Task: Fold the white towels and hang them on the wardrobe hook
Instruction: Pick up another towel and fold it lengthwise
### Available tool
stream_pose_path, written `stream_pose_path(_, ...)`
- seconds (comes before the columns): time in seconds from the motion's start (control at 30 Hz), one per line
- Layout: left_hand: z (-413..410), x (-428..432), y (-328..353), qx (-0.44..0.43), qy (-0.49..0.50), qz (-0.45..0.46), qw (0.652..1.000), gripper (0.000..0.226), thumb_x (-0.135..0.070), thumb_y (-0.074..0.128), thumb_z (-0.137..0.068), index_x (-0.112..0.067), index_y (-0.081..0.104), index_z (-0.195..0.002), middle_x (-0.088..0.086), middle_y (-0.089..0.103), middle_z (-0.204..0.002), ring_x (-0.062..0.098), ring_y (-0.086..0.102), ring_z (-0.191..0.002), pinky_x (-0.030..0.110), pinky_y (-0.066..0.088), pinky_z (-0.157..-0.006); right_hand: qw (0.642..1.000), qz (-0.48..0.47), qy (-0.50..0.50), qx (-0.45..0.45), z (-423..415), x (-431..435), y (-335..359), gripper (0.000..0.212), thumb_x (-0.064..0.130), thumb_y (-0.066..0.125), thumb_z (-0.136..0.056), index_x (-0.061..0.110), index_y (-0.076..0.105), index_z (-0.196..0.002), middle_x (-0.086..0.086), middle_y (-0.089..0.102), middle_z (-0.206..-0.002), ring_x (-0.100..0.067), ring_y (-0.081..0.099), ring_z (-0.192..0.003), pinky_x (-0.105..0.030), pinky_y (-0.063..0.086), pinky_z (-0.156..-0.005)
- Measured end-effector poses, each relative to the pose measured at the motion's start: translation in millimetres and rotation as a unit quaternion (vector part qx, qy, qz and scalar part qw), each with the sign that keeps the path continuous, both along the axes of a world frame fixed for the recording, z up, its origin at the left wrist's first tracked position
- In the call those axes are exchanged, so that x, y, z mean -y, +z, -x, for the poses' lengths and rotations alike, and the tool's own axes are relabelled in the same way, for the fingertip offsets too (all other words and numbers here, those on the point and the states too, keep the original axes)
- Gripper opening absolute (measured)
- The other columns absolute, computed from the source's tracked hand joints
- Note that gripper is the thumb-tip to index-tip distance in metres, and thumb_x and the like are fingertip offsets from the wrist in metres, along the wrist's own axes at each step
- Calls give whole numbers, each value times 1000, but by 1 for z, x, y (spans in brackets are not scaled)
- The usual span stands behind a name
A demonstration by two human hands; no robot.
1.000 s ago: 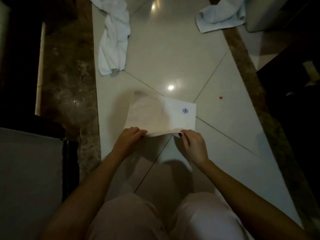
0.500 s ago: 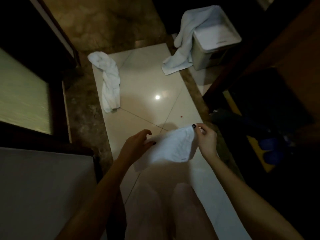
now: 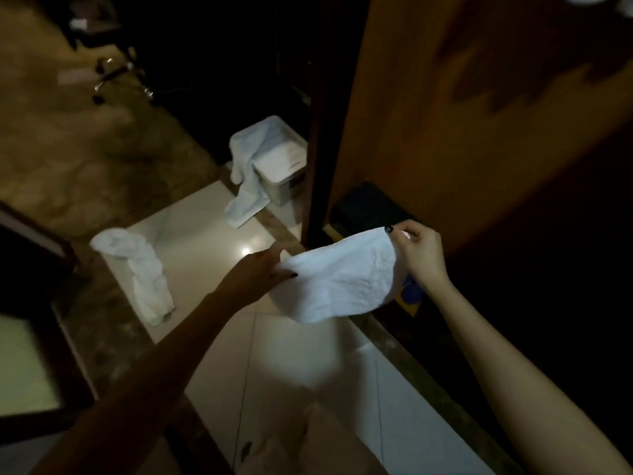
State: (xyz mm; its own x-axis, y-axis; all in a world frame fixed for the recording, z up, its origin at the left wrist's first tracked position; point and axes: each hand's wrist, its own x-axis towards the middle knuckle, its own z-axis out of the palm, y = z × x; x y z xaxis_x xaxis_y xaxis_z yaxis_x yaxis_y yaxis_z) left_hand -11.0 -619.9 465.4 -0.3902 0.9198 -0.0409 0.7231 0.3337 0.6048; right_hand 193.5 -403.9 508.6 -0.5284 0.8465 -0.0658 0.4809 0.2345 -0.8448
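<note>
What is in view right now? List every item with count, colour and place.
folded towel: one, white, held in the air between both hands
loose towel: one, white, crumpled on the floor tiles, left
draped towel: one, white, hanging over the bin to the floor
bin: one, whitish, lidded, beside the wooden panel
wooden panel: one, brown, right
floor tiles: several, pale glossy, below
left hand: one, fingers pinch the folded towel's left edge
right hand: one, fingers pinch its upper right corner

The held towel (image 3: pixel 346 286) is matt, crinkled white cloth. The floor tiles (image 3: pixel 205 255) look glossy, reflecting light. The panel (image 3: pixel 462 97) seems wood.
</note>
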Motion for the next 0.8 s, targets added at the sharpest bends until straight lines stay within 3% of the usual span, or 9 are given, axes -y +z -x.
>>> stream_pose_path(0.1,-1,-45,35,-21,-71,-45,996,43,-31,63,-89,-25,45,-128,-2,62,-109,21,61,-95,34,48,-77,998,-28,-54,-33,-31,-26,37,18,17,63,-92,15,66,-74,-19,67,-77,-21,54,-68,-30,36,-62)
stream_pose_path(0.2,-10,-82,63,-31,-97,-97,990,33,-24,56,-92,-25,50,-124,-7,63,-98,13,61,-87,28,46,-70,991,-47,-111,-63,-59,-45,56,19,18,64,-92,13,65,-74,-6,65,-73,-12,53,-69,-28,38,-63)
stream_pose_path(0.3,-21,-113,82,-47,-145,-151,977,25,-31,47,-92,-29,52,-117,-14,62,-99,7,60,-84,29,48,-69,982,-57,-158,-87,-83,-57,69,22,19,64,-92,3,66,-77,0,61,-71,-8,51,-69,-25,39,-65)
stream_pose_path(0.43,-20,-159,92,-80,-209,-119,967,31,-52,43,-89,-35,43,-114,-1,66,-91,16,61,-72,42,50,-64,970,-71,-215,-93,-101,-78,80,24,22,64,-91,2,65,-77,-2,60,-70,-12,52,-69,-30,39,-65)
stream_pose_path(0.57,-13,-206,100,-114,-231,-112,960,29,-44,59,-89,-26,49,-110,1,64,-81,18,60,-68,38,48,-63,958,-56,-266,-90,-103,-92,80,25,21,63,-92,0,66,-80,-4,57,-70,-16,49,-68,-31,38,-64)
stream_pose_path(0.7,7,-250,98,-46,-267,-148,951,14,-30,56,-95,-21,60,-104,-4,66,-82,15,60,-64,38,48,-59,944,-48,-307,-107,-82,-96,80,17,18,62,-93,3,68,-86,-5,63,-78,-14,56,-75,-32,45,-72)
stream_pose_path(0.8,23,-279,96,45,-296,-132,945,12,-20,57,-95,-17,66,-103,-6,67,-89,13,63,-75,36,46,-66,934,-33,-331,-131,-57,-91,83,8,12,60,-94,10,67,-98,-6,59,-76,-18,53,-68,-33,49,-62)
